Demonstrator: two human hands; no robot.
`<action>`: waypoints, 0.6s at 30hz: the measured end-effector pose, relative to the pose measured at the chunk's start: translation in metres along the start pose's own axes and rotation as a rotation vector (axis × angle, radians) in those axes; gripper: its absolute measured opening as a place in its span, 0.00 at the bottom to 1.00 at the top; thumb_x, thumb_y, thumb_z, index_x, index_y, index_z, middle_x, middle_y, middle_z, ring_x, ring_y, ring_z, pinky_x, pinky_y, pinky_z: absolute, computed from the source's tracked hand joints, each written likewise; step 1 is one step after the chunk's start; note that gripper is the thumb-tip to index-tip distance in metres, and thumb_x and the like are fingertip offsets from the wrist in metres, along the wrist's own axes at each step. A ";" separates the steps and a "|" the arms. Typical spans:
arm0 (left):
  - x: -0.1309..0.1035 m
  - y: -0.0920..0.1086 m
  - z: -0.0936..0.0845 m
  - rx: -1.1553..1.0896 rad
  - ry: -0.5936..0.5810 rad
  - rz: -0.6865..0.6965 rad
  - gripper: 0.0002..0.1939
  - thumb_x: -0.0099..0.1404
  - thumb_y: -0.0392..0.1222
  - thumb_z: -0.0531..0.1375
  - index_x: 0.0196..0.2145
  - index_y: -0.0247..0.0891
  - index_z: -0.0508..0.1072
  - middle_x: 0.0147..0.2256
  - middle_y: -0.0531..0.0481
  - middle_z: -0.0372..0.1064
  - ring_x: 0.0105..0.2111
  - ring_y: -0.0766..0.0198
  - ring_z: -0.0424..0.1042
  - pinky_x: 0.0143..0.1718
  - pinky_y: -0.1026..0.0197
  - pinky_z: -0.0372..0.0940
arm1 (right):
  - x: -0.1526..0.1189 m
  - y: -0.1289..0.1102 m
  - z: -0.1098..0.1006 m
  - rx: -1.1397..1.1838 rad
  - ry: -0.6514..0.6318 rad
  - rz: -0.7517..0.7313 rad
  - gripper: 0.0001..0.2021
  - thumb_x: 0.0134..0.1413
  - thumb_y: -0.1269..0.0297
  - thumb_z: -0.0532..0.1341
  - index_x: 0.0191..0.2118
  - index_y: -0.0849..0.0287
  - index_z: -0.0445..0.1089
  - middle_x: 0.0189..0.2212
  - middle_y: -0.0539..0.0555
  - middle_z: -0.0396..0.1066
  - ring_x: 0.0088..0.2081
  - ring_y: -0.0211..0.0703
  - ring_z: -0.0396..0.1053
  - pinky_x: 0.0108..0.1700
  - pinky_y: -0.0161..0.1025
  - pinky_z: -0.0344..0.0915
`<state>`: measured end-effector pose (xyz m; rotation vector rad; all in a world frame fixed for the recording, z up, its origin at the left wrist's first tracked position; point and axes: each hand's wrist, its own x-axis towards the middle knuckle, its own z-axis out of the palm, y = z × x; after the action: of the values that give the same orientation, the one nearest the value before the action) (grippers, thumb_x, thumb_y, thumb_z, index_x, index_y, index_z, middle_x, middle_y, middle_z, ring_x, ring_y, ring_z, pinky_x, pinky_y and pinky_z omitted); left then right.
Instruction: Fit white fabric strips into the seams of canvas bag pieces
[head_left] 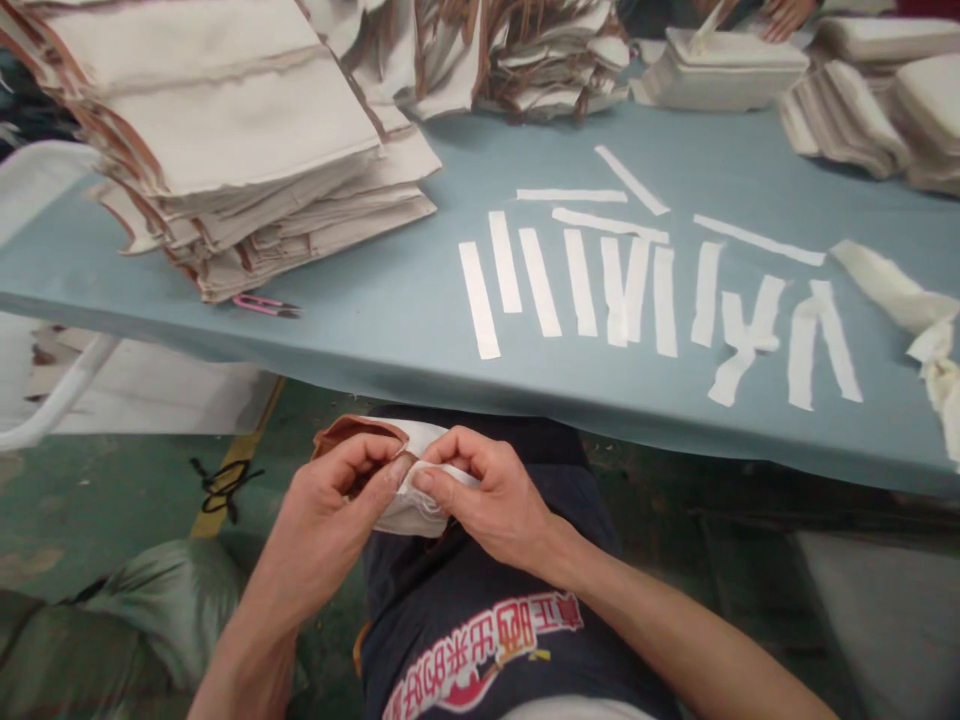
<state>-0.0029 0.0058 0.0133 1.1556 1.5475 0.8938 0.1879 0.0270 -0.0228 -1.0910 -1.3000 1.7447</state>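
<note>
Over my lap I hold a cream fabric piece (409, 518) with a brown edge, just in front of the table. My left hand (341, 500) is closed, its thumb and fingers pinching the fabric near the brown part. Close beside it, my right hand (491, 495) pinches a white section of the same piece, where loose threads hang. The fingertips of both hands almost meet. Part of the piece is hidden behind my fingers.
On the blue-covered table (375, 330) stands a tall stack of cream fabric pieces (255, 110) with pink thread snips (266, 305) beside it. Several white strips (478, 300) lie mid-table. Another person's hand (787, 15) rests by a fabric stack (731, 75) at the far side.
</note>
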 end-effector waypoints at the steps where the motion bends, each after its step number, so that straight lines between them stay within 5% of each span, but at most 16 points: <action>1: 0.000 0.002 -0.002 -0.006 0.003 0.008 0.15 0.60 0.54 0.75 0.32 0.39 0.85 0.33 0.46 0.83 0.30 0.59 0.79 0.31 0.65 0.74 | 0.000 -0.003 0.002 -0.028 0.013 -0.015 0.22 0.62 0.41 0.72 0.36 0.57 0.76 0.26 0.47 0.71 0.27 0.35 0.63 0.29 0.34 0.59; 11: -0.001 0.018 -0.017 -0.044 -0.062 0.099 0.15 0.63 0.58 0.77 0.37 0.44 0.90 0.38 0.44 0.88 0.36 0.54 0.83 0.36 0.64 0.78 | 0.001 -0.030 0.008 -0.156 0.127 -0.154 0.12 0.65 0.52 0.69 0.36 0.53 0.72 0.26 0.47 0.75 0.27 0.38 0.67 0.28 0.36 0.58; 18: 0.003 0.025 -0.013 -0.098 -0.119 0.142 0.09 0.64 0.47 0.77 0.41 0.42 0.91 0.44 0.44 0.89 0.41 0.59 0.85 0.42 0.67 0.79 | 0.000 -0.032 0.004 -0.137 0.150 -0.130 0.13 0.65 0.51 0.69 0.37 0.53 0.71 0.24 0.45 0.73 0.25 0.36 0.65 0.29 0.36 0.59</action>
<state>-0.0099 0.0155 0.0390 1.2365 1.3247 0.9660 0.1854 0.0333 0.0090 -1.1633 -1.3800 1.4679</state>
